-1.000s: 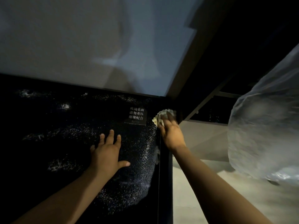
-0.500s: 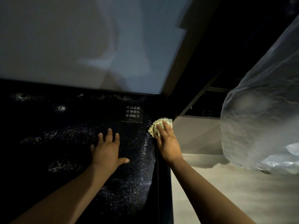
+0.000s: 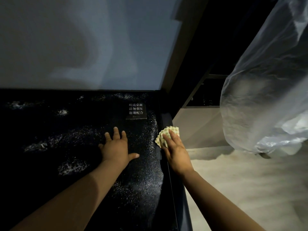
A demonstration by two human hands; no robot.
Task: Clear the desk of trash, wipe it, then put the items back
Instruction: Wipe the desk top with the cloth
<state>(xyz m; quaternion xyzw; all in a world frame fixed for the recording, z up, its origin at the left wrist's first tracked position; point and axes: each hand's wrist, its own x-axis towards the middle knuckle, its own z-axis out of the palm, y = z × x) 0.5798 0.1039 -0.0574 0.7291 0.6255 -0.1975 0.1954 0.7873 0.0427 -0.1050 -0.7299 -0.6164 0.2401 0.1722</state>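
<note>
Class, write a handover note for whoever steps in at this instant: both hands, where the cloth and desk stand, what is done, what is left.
Left hand: flat on the desk, fingers spread, holding nothing.
Right hand: straight fingers press the cloth onto the desk's right edge.
Done: trash seems cleared; only a small sign shows on the top.
Left: white specks cover much of the top; finish wiping, then return the items.

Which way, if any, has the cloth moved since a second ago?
Yes. The cloth, under the right hand, slid toward the person along the desk's right edge: it was level with the small sign, now nearer than it.
</note>
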